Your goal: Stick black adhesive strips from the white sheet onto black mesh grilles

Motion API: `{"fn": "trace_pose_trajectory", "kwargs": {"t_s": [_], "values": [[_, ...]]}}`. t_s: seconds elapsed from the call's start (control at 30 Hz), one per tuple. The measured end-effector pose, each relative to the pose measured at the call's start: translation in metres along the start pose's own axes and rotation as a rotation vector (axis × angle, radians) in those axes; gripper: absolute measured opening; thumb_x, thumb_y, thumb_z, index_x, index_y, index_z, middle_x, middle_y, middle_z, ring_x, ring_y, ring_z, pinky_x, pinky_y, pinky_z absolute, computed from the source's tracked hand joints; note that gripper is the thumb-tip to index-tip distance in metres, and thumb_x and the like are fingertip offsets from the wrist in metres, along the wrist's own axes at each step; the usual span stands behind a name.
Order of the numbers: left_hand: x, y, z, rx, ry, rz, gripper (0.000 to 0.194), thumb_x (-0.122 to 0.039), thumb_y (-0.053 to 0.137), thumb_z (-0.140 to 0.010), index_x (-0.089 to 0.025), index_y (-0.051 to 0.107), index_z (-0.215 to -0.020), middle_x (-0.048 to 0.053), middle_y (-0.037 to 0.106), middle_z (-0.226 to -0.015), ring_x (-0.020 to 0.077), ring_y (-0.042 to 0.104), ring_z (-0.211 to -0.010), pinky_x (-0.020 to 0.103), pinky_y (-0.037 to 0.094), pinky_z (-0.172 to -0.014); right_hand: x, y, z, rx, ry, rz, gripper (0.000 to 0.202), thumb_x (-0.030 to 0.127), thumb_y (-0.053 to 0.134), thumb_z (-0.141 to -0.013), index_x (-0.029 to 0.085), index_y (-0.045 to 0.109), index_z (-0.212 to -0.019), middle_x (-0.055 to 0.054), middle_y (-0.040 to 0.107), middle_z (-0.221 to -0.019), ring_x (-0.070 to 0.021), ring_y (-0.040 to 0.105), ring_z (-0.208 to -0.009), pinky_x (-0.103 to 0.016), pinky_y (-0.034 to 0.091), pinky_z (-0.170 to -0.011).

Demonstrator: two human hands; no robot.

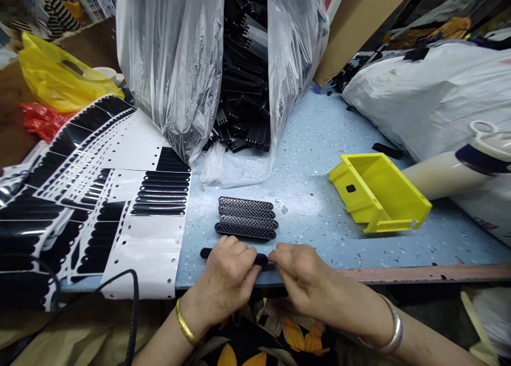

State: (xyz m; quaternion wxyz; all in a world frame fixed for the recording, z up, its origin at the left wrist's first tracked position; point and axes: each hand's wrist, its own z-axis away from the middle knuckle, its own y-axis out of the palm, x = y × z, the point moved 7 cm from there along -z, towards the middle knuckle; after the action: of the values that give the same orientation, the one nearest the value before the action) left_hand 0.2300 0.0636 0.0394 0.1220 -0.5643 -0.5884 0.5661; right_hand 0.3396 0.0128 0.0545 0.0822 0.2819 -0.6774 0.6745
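Note:
My left hand (231,265) is closed over a slim black plastic strip (261,259) with rounded ends and a hole at its left end. The strip lies level at the table's front edge. At its right end my right hand (303,273) is pinched shut, fingertips close to the tip; whatever is between them is hidden. Just beyond my hands, several black lattice-patterned strips (245,231) lie side by side. To the left, white sheets (147,249) carry rows of long black stickers (162,193).
A clear plastic bag (171,62) full of black toothed plastic pieces (243,78) stands at the back. On the right are a yellow bin (379,195), a pale bottle (447,174) and a white sack (431,89). A black cable (132,312) loops at front left. Yellow (59,73) and red bags lie far left.

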Motion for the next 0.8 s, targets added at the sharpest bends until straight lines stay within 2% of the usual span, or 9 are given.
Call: {"fn": "trace_pose_trajectory", "kwargs": {"t_s": [0.1, 0.23, 0.33, 0.43, 0.5, 0.67, 0.8], "values": [[0.000, 0.000, 0.000, -0.008, 0.005, 0.005, 0.016, -0.014, 0.055, -0.086, -0.015, 0.053, -0.070, 0.003, 0.054, -0.067, 0.0154, 0.046, -0.067, 0.031, 0.037, -0.061, -0.021, 0.004, 0.000, 0.058, 0.164, -0.188, 0.025, 0.014, 0.036, -0.093, 0.017, 0.061, -0.094, -0.006, 0.060, -0.083, -0.0172, 0.058, -0.077, -0.030, 0.051, -0.071], [0.001, -0.001, 0.000, -0.026, -0.004, 0.023, 0.013, -0.015, 0.055, -0.086, -0.015, 0.055, -0.073, 0.003, 0.056, -0.069, 0.0159, 0.047, -0.068, 0.031, 0.037, -0.061, -0.036, 0.016, 0.006, 0.179, 0.330, -0.375, 0.025, 0.027, 0.037, -0.098, 0.019, 0.059, -0.090, -0.003, 0.059, -0.077, -0.0160, 0.057, -0.074, -0.028, 0.048, -0.066], [0.002, -0.001, 0.000, -0.039, -0.008, 0.033, 0.010, -0.015, 0.055, -0.086, -0.016, 0.058, -0.076, 0.003, 0.056, -0.068, 0.0161, 0.047, -0.067, 0.031, 0.037, -0.061, -0.036, 0.026, 0.009, 0.159, 0.361, -0.427, 0.022, 0.030, 0.040, -0.095, 0.018, 0.058, -0.088, -0.002, 0.057, -0.076, -0.0158, 0.054, -0.072, -0.028, 0.045, -0.065], [0.002, -0.001, 0.000, -0.047, -0.009, 0.039, 0.009, -0.015, 0.057, -0.085, -0.016, 0.058, -0.075, 0.003, 0.056, -0.068, 0.0161, 0.047, -0.067, 0.031, 0.036, -0.061, -0.037, 0.031, 0.009, 0.039, 0.375, -0.450, 0.014, 0.025, 0.046, -0.087, 0.017, 0.056, -0.080, 0.000, 0.052, -0.066, -0.0134, 0.048, -0.062, -0.026, 0.039, -0.059], [0.003, 0.000, 0.001, -0.044, -0.015, 0.050, 0.008, -0.015, 0.057, -0.084, -0.015, 0.058, -0.076, 0.003, 0.057, -0.069, 0.0161, 0.048, -0.068, 0.031, 0.037, -0.062, -0.038, 0.032, 0.007, -0.006, 0.393, -0.499, 0.016, 0.026, 0.048, -0.085, 0.017, 0.055, -0.074, 0.001, 0.049, -0.062, -0.0126, 0.046, -0.060, -0.025, 0.036, -0.057], [0.006, 0.002, 0.003, -0.012, -0.046, 0.080, 0.008, -0.017, 0.057, -0.083, -0.016, 0.059, -0.075, 0.003, 0.059, -0.069, 0.0163, 0.050, -0.069, 0.031, 0.037, -0.064, -0.034, 0.032, -0.002, 0.055, 0.428, -0.704, 0.017, 0.028, 0.049, -0.084, 0.017, 0.055, -0.073, 0.003, 0.044, -0.056, -0.0114, 0.044, -0.055, -0.024, 0.034, -0.053], [0.006, 0.001, 0.002, 0.013, -0.051, 0.103, 0.013, -0.022, 0.056, -0.087, -0.016, 0.061, -0.077, 0.003, 0.060, -0.070, 0.0164, 0.051, -0.070, 0.031, 0.038, -0.065, -0.033, 0.028, -0.001, 0.043, 0.416, -0.652, 0.017, 0.028, 0.049, -0.085, 0.017, 0.057, -0.074, 0.004, 0.043, -0.053, -0.0102, 0.043, -0.049, -0.023, 0.033, -0.049]]}}
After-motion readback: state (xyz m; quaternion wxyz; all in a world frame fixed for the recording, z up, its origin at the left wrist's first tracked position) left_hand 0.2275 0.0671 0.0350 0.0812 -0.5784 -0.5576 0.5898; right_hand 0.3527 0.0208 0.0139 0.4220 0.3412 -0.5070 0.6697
